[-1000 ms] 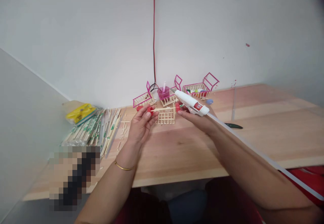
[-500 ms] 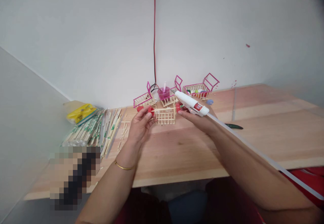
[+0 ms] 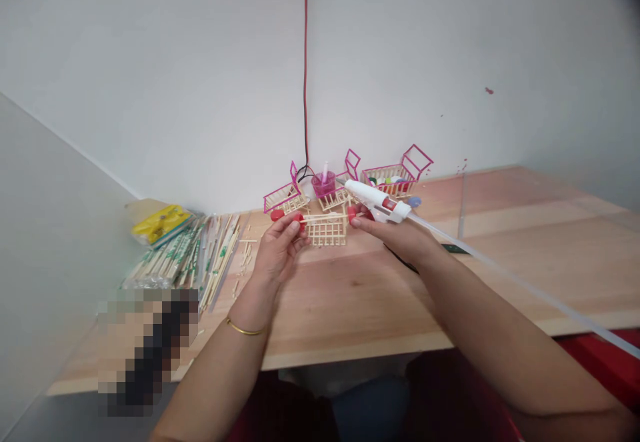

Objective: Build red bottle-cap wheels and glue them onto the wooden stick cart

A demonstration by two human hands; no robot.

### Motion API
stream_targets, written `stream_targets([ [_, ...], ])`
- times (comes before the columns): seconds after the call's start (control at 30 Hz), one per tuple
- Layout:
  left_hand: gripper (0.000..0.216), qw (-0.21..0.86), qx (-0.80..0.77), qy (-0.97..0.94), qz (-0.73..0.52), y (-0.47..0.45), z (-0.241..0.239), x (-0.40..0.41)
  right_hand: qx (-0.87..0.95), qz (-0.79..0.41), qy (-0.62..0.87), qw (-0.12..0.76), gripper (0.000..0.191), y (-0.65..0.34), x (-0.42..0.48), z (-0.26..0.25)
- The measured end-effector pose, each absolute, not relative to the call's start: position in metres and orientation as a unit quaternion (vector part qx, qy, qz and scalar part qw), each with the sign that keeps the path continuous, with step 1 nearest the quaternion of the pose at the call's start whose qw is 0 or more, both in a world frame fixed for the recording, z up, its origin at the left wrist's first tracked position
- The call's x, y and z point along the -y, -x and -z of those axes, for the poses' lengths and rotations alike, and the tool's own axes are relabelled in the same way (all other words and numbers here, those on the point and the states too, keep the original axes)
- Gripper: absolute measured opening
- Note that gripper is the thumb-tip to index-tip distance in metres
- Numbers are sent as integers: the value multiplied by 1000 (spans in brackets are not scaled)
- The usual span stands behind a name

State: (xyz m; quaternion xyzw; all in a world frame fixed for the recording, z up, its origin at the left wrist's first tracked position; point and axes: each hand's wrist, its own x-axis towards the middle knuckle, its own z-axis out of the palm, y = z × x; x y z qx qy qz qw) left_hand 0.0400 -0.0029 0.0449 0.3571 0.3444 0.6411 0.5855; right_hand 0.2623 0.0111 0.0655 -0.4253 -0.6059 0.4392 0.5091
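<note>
- No writing can be read: the green print on the stick packets (image 3: 175,255) at middle left and the red mark on the glue gun (image 3: 376,201) are too small to make out.
- The left hand (image 3: 277,250) pinches the red cap end of a thin stick axle (image 3: 323,216) at frame centre.
- The right hand (image 3: 400,234) is clenched around the glue gun, its fingertips (image 3: 356,223) touching the axle's other red cap.
- The axle runs between both hands, across the top of a stick basket (image 3: 326,229) on the table (image 3: 500,262).
- Pink-framed baskets (image 3: 395,175) stand just behind, by the wall.
</note>
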Motion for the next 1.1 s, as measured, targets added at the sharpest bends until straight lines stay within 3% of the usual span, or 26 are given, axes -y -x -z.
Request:
stream_targets([
  [0.8, 35, 595, -326, -349, -647, -41, -45, 3, 608, -443, 407, 518, 32, -261, -11, -65],
  [1.1, 34, 599, -327, -361, -635, -43, -44, 4, 613, -377, 435, 542, 34, -261, -8, -62],
])
